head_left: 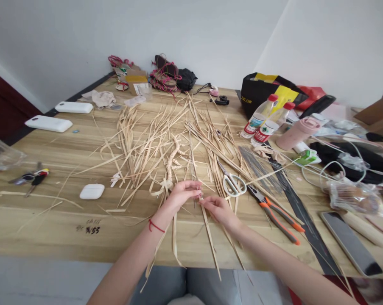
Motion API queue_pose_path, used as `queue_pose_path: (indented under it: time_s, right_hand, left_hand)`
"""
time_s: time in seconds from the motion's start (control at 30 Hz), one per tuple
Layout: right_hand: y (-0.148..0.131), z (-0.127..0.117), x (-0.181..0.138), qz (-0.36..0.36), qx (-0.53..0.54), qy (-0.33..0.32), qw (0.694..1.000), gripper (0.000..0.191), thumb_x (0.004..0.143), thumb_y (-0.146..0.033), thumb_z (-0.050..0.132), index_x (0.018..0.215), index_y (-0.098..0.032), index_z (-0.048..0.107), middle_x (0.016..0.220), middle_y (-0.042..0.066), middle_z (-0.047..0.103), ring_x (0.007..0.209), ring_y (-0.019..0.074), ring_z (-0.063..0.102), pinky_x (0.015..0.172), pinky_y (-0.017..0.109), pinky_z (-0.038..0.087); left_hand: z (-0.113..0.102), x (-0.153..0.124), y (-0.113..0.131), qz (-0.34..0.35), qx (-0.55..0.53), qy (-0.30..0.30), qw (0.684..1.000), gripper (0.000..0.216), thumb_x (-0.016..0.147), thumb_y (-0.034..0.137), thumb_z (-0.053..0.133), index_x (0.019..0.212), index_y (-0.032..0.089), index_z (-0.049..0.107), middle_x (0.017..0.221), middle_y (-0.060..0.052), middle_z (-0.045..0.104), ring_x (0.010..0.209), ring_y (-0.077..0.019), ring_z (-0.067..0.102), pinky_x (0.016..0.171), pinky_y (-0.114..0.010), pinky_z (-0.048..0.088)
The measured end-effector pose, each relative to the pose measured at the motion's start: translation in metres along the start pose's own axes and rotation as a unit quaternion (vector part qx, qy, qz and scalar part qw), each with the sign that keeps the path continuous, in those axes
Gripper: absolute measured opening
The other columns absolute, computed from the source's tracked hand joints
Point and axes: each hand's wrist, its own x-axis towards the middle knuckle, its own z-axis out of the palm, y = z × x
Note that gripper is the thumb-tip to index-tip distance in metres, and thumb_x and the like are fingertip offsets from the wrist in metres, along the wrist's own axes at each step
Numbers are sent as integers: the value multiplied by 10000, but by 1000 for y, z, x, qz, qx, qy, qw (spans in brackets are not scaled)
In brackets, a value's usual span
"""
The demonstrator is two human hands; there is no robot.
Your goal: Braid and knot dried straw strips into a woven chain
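Clock is centred on the hands, 12 = far side of the table.

Left hand (186, 192): thumb and fingertips brought together around thin wires (192, 163) that run out toward 12. Right hand (219, 209): thumb and index pinched on a pale strip (212, 241), tail hanging past the near edge, roughly 5–6. Fingertips near touching; exact wrap at the pinch too small to tell.

Done, by the look of it: one woven piece (174, 156) at 11, branching, braided along its length, loose tails at its near end, so I'd call it unfinished. Wire-and-strip piece in the hands looks barely started, no braid visible on it.

Left: plenty. Loose strips (126, 135) at 10, more toward 1, all unworked; spare wires (261, 169) at 2.

Scissors (234, 185) at 2, pliers (272, 212) between 3 and 4, both lying unheld.
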Motion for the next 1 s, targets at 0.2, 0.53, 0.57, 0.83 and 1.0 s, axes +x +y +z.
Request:
queue_pose_path:
  time_s: [0.2,0.53,0.57,0.83,1.0]
  right_hand:
    - [-2,5,-1,8,37,37,999,367,610,-523,664,687,-169,606,432,-77,380,369,52,222,385,238,134]
    - [-1,9,-4,28,61,63,996,345,584,-503,682,644,-177,587,405,-84,347,364,53,205,382,239,136]
    - [-1,10,-4,30,64,64,995,341,583,-498,683,648,-176,590,410,-83,352,364,52,206,382,239,136]
    - [-7,0,-8,33,94,-15,995,374,708,-529,543,693,-160,597,451,-66,396,369,56,292,373,214,204]
    - [-10,-13,-7,3,37,-61,997,373,652,-525,625,674,-153,608,611,17,598,513,101,513,480,222,374]
  left_hand:
    - [0,0,0,-7,2,-5,1000,349,599,133,751,938,121,668,828,-54,667,730,-134,622,727,-278,509]
    - [1,-1,0,-8,-10,6,1000,352,579,124,757,921,125,675,816,-57,676,744,-145,625,729,-287,513]
    - [1,-1,0,-9,-8,7,1000,351,582,128,756,923,125,675,814,-56,676,741,-143,625,730,-286,512]
    - [-2,1,0,3,18,3,1000,321,602,156,758,907,123,666,847,-65,676,762,-153,625,752,-301,511]
    - [-5,0,5,9,21,-22,999,288,676,225,717,940,134,646,965,-89,660,824,-162,626,797,-331,503]
